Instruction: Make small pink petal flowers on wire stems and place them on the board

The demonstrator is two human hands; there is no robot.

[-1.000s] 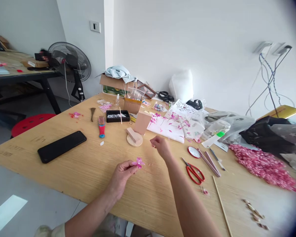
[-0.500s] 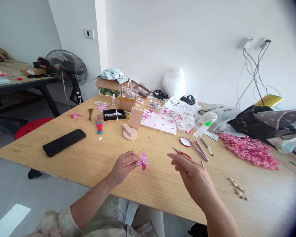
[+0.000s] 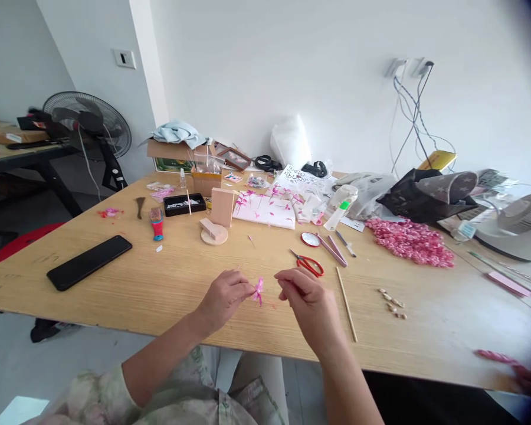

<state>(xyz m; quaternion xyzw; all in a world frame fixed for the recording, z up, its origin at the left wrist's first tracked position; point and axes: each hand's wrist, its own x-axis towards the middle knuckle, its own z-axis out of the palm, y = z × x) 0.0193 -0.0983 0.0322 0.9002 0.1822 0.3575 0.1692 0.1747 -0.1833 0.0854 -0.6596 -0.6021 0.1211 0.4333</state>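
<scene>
Between the thumb and fingertips of my left hand (image 3: 223,297) is a small pink artificial flower (image 3: 259,290), held just above the table and turned partly side-on. My right hand (image 3: 312,307) is a short gap to the right of the flower, thumb and fingers pinched together. Whatever those fingertips hold, if anything, is too small to make out. Red-handled scissors (image 3: 310,264) lie just beyond my right hand. A thin wooden stick (image 3: 346,304) rests to the right of it.
A black phone (image 3: 89,261) lies at the left, near a red-handled brush (image 3: 157,224). Wooden blocks (image 3: 222,206) stand mid-table before a white pad (image 3: 265,211) with pink flowers. A pink beaded heap (image 3: 409,242) and several small tan pieces (image 3: 393,305) are on the right.
The view has turned right. My right hand's outstretched fingers have curled into a pinch. The flower in my left hand has rotated from face-on to more side-on.
</scene>
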